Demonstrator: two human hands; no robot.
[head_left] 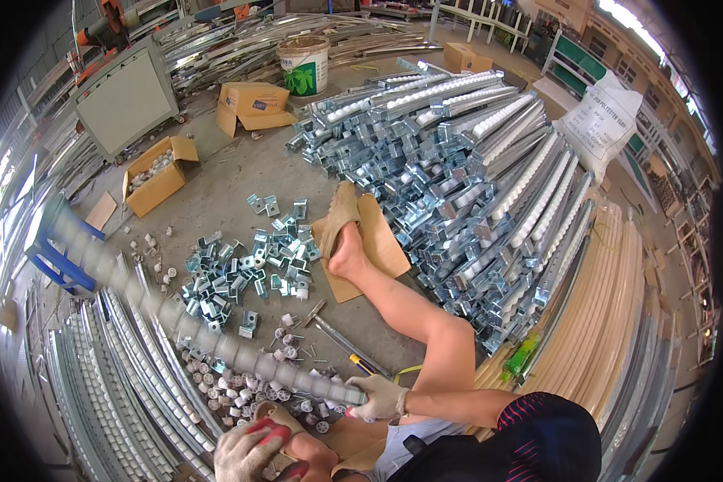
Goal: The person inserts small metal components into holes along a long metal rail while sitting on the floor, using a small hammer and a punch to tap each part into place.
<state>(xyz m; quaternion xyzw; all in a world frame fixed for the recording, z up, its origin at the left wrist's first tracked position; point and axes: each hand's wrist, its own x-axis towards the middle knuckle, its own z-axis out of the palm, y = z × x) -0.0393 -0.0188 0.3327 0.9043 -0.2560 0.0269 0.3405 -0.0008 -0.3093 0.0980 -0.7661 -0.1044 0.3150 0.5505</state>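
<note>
Roller track (pixel 217 344) slants above the concrete floor (pixel 217 173) in my feed, its near end at my right hand (pixel 380 398) and its far end reaching toward the floor's left side, in front of the blue stool (pixel 64 269). My right glove is closed around that near end, pinching it between thumb and fingers. My left hand (pixel 249 451), by the lower edge of the view, has its fingers partly curled; I cannot tell whether it grips anything.

I would judge the job well along. Beyond the right edge of the cardboard sheet (pixel 380 241) lies a big stack of tracks (pixel 458 173), rollers in and metal brackets at their ends; those look finished to me. What seems left: loose brackets (pixel 257 261) off the sheet's left edge, loose white rollers (pixel 253 394) closer to me, and a row of tracks (pixel 120 386) along the floor's near left part, on which I make out no brackets.

As for the held piece, it is long, straight and slim, a pale ribbed line of rollers, smeared and nearly see-through with blur. Its near end is sharper, greyish, with no bracket that I can make out.
</note>
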